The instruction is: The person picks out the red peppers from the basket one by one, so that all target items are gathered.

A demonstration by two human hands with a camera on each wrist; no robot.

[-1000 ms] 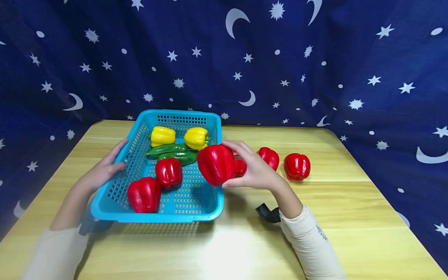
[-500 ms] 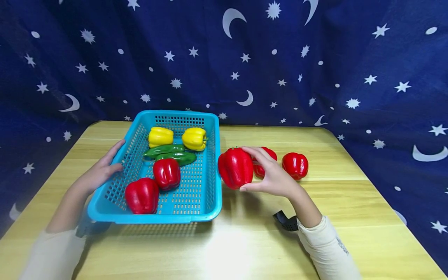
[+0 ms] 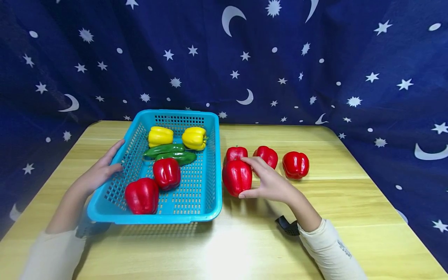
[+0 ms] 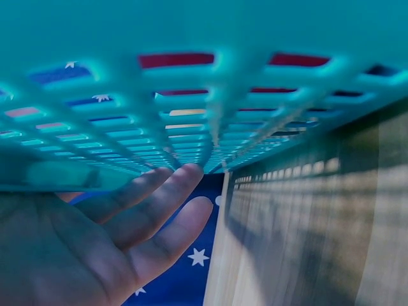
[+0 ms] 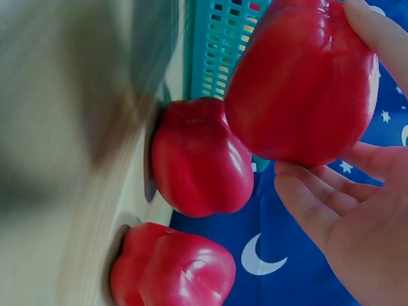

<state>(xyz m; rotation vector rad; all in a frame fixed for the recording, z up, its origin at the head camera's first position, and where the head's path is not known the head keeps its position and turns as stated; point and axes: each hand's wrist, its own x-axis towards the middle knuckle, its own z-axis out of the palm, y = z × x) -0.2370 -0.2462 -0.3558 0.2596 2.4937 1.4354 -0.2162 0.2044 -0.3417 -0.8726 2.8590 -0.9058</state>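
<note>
My right hand (image 3: 271, 184) grips a glossy red bell pepper (image 3: 236, 179) just right of the basket. In the right wrist view this pepper (image 5: 299, 83) sits between thumb and fingers, above two others. My left hand (image 3: 98, 174) holds the left rim of the blue plastic basket (image 3: 157, 219), thumb over the edge. In the left wrist view, fingers (image 4: 153, 210) stretch along the basket's outer slotted wall. Inside lie two yellow bell peppers (image 3: 160, 136), two long green peppers (image 3: 178, 158) and two red bell peppers (image 3: 141, 195).
Three red bell peppers stand on the wooden table: one (image 3: 236, 152) just behind the held one, a second (image 3: 268, 156) beside it, a third (image 3: 296, 165) farther right. A dark blue star-and-moon curtain (image 3: 196, 66) hangs behind the table (image 3: 350, 217).
My right hand has carried the red bell pepper from over the basket's right rim rightward, then lower and nearer the front. My left hand stays at the basket's rim.
</note>
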